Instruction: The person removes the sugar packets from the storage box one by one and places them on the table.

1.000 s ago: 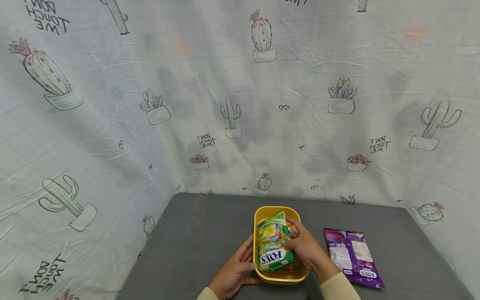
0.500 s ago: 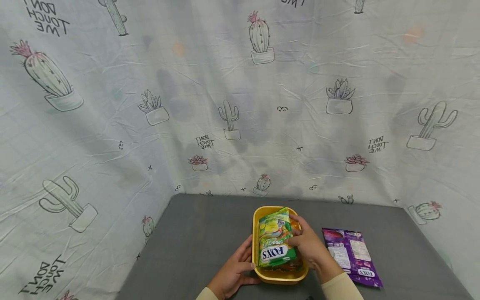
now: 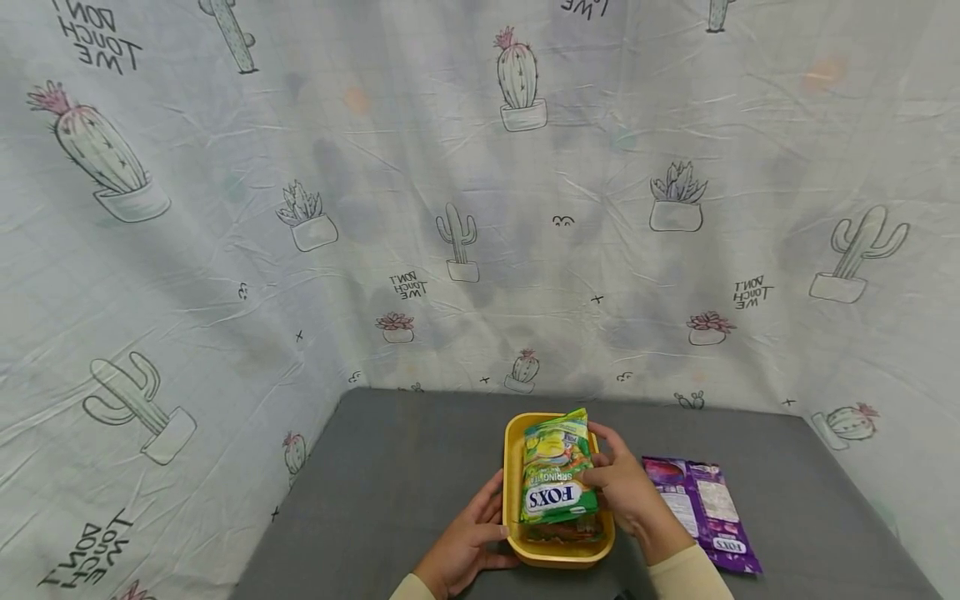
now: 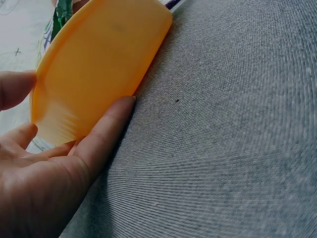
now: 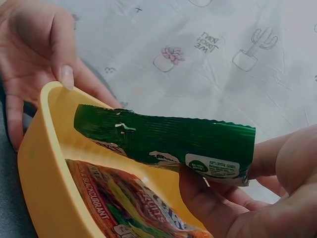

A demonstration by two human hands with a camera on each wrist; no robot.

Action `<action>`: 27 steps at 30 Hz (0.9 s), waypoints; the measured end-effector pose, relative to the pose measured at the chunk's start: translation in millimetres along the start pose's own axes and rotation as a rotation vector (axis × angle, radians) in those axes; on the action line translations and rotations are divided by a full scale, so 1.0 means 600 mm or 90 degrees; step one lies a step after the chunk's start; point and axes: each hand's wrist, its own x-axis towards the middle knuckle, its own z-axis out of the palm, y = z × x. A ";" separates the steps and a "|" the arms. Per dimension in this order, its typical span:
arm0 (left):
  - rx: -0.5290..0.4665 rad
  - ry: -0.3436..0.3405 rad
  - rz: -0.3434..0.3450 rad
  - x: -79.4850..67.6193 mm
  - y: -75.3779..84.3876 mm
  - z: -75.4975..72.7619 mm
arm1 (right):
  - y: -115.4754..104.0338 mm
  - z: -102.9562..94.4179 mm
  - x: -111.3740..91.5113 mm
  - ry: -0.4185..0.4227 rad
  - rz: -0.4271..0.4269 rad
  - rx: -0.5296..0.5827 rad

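Observation:
My left hand braces the outside of a yellow plastic container. In the right wrist view its thumb touches the rim, while the other fingers spread fairly straight along the wall. A green bag of Fox's candy is pinched at its right edge by my right hand, thumb on the front and fingers behind. The bag is held over the container, its bottom end seen in the right wrist view. Beneath it, inside the container, lies a Fox's candy bag with orange and dark red printing, partly hidden by the green one.
A purple Fox's bag lies on the grey cloth-covered table, right of my right forearm. A white curtain with cactus prints hangs behind the table and along its sides.
My right hand has shifted the green candy bag up and to the right over the container, uncovering more of the bag below. The left hand has stayed against the container's side.

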 end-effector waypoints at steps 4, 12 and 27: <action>0.002 0.002 -0.002 -0.001 0.001 0.000 | -0.002 -0.005 -0.001 0.002 0.000 0.001; 0.005 -0.003 -0.003 -0.001 0.000 -0.001 | -0.009 -0.024 -0.009 0.006 -0.011 0.028; 0.002 -0.004 0.000 -0.003 0.001 -0.001 | -0.019 -0.074 -0.029 0.018 -0.023 0.061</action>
